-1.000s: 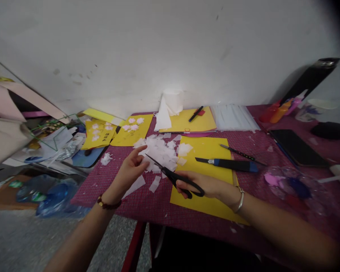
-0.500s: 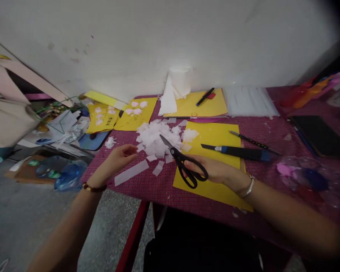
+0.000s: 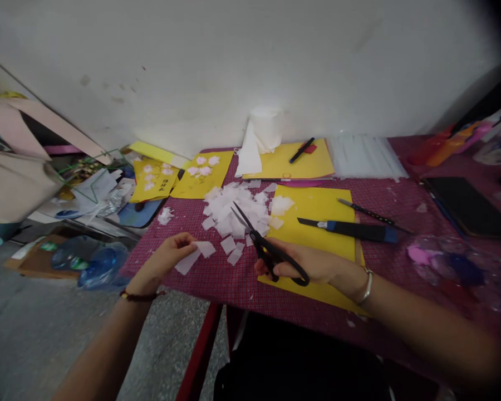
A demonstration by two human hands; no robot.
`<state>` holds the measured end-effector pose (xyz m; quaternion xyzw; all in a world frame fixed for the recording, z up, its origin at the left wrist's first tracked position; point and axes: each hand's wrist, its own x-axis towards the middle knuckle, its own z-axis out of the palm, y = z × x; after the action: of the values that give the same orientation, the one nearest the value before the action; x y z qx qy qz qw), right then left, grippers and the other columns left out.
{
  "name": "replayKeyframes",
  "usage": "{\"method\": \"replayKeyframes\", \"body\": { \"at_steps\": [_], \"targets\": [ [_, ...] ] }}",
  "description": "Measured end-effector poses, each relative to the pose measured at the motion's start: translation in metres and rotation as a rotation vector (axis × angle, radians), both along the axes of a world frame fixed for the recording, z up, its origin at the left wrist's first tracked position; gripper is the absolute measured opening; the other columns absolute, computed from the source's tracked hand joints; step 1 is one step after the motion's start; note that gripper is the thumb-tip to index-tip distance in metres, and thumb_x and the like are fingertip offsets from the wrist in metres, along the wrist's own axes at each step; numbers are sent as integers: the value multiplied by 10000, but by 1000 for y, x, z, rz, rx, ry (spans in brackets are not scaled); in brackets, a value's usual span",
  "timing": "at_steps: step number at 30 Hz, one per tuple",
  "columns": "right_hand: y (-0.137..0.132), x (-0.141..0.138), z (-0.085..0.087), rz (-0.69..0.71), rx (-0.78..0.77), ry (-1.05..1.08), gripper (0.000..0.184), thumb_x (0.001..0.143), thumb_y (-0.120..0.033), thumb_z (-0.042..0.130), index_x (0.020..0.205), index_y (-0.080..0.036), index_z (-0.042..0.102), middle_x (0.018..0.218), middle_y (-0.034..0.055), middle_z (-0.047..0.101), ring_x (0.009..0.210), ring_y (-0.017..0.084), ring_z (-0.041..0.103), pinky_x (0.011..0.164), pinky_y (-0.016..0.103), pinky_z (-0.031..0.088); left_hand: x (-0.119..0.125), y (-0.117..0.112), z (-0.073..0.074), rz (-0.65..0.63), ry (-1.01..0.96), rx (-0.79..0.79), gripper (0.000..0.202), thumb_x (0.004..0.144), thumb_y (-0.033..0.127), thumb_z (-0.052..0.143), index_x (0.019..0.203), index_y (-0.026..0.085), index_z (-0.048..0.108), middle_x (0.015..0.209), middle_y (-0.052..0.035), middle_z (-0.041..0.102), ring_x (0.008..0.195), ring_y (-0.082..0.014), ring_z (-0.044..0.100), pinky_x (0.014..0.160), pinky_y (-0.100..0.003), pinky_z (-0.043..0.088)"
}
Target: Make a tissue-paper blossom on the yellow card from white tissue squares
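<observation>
My left hand (image 3: 171, 256) pinches one end of a white paper strip (image 3: 187, 264), which bends between thumb and fingers near the table's front left. In my right hand (image 3: 294, 260) is a pair of black-handled scissors (image 3: 258, 240), fingers in the loops. Its blades are slightly parted and point up and left over a heap of small white paper pieces (image 3: 229, 209). A few cut squares (image 3: 234, 253) lie between the strip and the scissors. Beneath my right hand lies a sheet of yellow paper (image 3: 317, 200).
A utility knife (image 3: 350, 229) and a dark pen-like tool (image 3: 367, 213) lie on the yellow sheet. Behind stand a toilet roll (image 3: 267, 131) and yellow sheets with a black marker (image 3: 301, 150). Yellow cards with pink flowers (image 3: 202, 172) sit left. A dark tablet-like slab (image 3: 470, 206) lies right.
My left hand, open before, has closed on the paper strip and lifts its end. The scissor blades have parted a little, and the handles have turned in my right hand.
</observation>
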<state>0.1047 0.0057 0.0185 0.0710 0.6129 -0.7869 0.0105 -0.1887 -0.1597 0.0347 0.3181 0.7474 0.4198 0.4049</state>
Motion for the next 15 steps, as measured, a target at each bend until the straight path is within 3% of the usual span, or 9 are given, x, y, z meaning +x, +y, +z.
{"method": "replayKeyframes", "body": {
  "at_steps": [3,7,11,15],
  "targets": [
    [0,0,-1,-104,-31,-34,655,729,-345,727,1287,-121,467,872,37,599,747,132,555,663,267,446,2,7,13,150,-303,206,202,601,200,761,715,148,602,638,0,630,485,-103,546,428,-184,422],
    [0,1,-3,-165,-40,-96,722,784,-456,697,1370,-112,454,744,-4,535,642,94,484,585,238,376,6,19,17,334,-554,251,195,652,119,730,676,147,538,504,60,485,378,-41,419,317,-117,284],
    [-2,1,-7,-144,-68,-144,771,747,-496,735,1366,-119,472,738,3,526,631,97,480,546,234,360,13,23,13,385,-528,240,216,649,93,758,749,137,571,533,62,522,381,-34,449,322,-107,313],
    [-5,-2,-5,-117,-69,-135,773,730,-511,746,1347,-121,494,767,11,532,632,94,485,546,229,371,28,23,19,406,-406,285,245,621,126,793,745,137,583,543,61,560,357,-31,450,317,-114,330]
  ]
}}
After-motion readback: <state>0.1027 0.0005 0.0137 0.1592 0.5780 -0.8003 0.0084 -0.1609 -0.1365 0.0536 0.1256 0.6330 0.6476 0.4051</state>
